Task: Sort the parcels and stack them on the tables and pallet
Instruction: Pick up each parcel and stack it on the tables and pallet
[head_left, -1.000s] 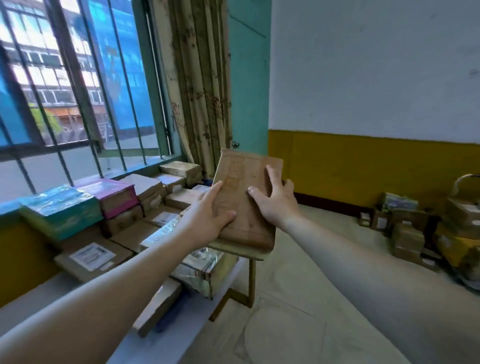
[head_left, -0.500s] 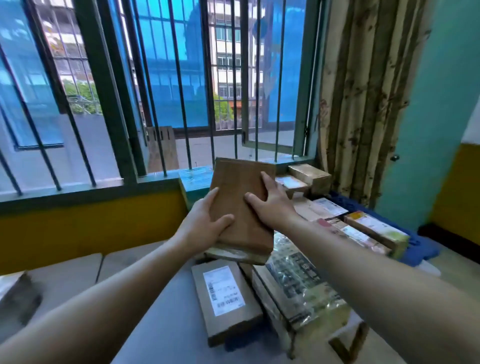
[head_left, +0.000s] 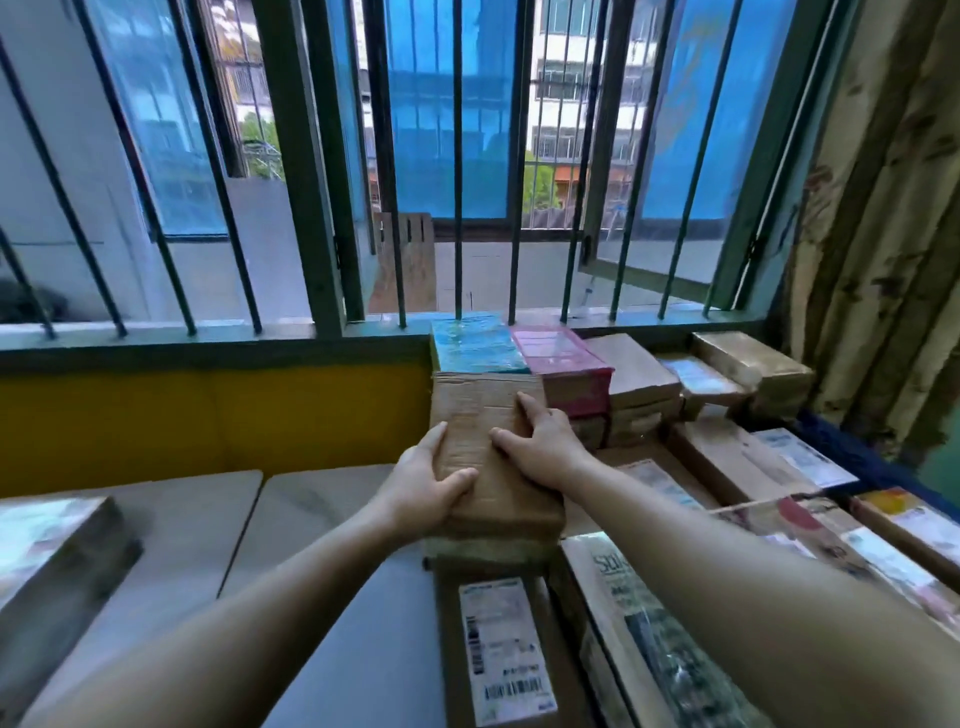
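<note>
A flat brown cardboard parcel (head_left: 478, 415) is held low over the table (head_left: 322, 519), just in front of the window sill. My left hand (head_left: 423, 488) grips its left edge with the thumb on top. My right hand (head_left: 540, 441) grips its right side, fingers spread on the top face. Under its near end lies a thinner parcel whose green edge (head_left: 488, 548) shows. A teal parcel (head_left: 475, 345) and a pink parcel (head_left: 561, 358) stand right behind it.
Several cardboard parcels cover the table's right half, among them a labelled box (head_left: 506, 649) and a plastic-wrapped box (head_left: 654, 634) nearest me. A wrapped parcel (head_left: 47, 556) sits on the left table. Window bars (head_left: 457, 156) and a curtain (head_left: 883, 234) close off the back.
The view has swung left from the room to face the window. Both hands have brought the brown parcel down from an upright tilt to nearly flat, close over the table.
</note>
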